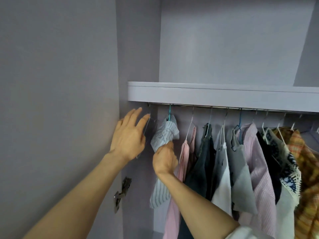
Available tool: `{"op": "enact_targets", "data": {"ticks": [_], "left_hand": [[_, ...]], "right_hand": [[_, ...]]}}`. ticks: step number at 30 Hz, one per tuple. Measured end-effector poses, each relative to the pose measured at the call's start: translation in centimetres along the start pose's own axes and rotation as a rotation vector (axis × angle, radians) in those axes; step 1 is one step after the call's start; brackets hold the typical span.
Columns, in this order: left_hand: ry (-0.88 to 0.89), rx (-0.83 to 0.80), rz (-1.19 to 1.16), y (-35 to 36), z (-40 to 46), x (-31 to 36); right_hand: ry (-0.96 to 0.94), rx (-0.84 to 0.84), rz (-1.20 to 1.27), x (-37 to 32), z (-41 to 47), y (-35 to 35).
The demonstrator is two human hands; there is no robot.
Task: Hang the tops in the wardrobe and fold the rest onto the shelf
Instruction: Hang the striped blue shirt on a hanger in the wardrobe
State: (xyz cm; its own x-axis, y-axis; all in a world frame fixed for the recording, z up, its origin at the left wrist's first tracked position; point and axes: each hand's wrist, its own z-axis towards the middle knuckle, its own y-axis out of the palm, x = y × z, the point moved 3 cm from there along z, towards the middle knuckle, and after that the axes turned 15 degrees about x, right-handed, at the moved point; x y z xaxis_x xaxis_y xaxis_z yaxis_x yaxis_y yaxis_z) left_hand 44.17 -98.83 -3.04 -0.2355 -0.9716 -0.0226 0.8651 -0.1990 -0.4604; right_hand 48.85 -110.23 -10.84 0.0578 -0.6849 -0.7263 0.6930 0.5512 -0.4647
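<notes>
A grey-and-white striped top (164, 133) hangs bunched on a teal hanger (170, 112) near the left end of the wardrobe rail (224, 106). My right hand (164, 160) grips the striped top's fabric from below. My left hand (128, 137) is raised to the left of it with straight fingers that touch an empty clear hanger (150, 121) on the rail's far left end. To the right hang a pink top (187, 152), a dark top (205, 152) and several more tops.
A lilac shelf (215, 95) runs just above the rail. The wardrobe's side wall (138, 49) stands close on the left, with a metal door hinge (121, 194) low on it. Hung clothes fill the rail to the right edge of view.
</notes>
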Motion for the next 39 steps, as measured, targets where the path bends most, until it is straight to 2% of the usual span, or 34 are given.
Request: {"op": "enact_targets", "data": {"ticks": [5,8,12,14,19,24,27,34,36,39], "left_hand": [[0.023,-0.015,0.076,3.4,2.4,-0.5],[0.001,-0.03,0.086,4.3,3.7,-0.7],[-0.066,-0.002,-0.071,3.7,3.7,-1.0],[-0.074,-0.042,-0.091,3.1,3.4,-1.1],[-0.052,-0.216,-0.023,1.5,-0.2,0.6],[-0.101,-0.322,-0.013,-1.8,-6.2,2.4],[-0.179,-0.359,0.003,-4.4,-10.0,3.3],[-0.572,-0.366,-0.085,-11.1,-19.1,6.3],[-0.66,-0.375,-0.07,-12.9,-22.4,7.4],[-0.827,-0.364,0.006,-16.3,-27.8,8.8]], "right_hand": [[-0.028,-0.014,-0.048,0.7,3.8,3.5],[0.016,-0.095,-0.095,0.9,4.2,5.5],[0.054,-0.138,-0.127,2.6,3.1,6.7],[0.047,-0.159,-0.122,3.1,2.2,6.3],[-0.071,-0.221,-0.082,2.5,-0.2,3.1],[-0.319,-0.277,-0.165,3.0,-3.2,-2.2],[-0.423,-0.374,-0.103,3.8,-5.4,-5.0],[-0.418,-0.72,0.088,7.3,-12.3,-10.1],[-0.435,-0.794,0.147,7.9,-15.1,-10.7],[-0.448,-1.003,0.224,8.0,-20.4,-11.4]]}}
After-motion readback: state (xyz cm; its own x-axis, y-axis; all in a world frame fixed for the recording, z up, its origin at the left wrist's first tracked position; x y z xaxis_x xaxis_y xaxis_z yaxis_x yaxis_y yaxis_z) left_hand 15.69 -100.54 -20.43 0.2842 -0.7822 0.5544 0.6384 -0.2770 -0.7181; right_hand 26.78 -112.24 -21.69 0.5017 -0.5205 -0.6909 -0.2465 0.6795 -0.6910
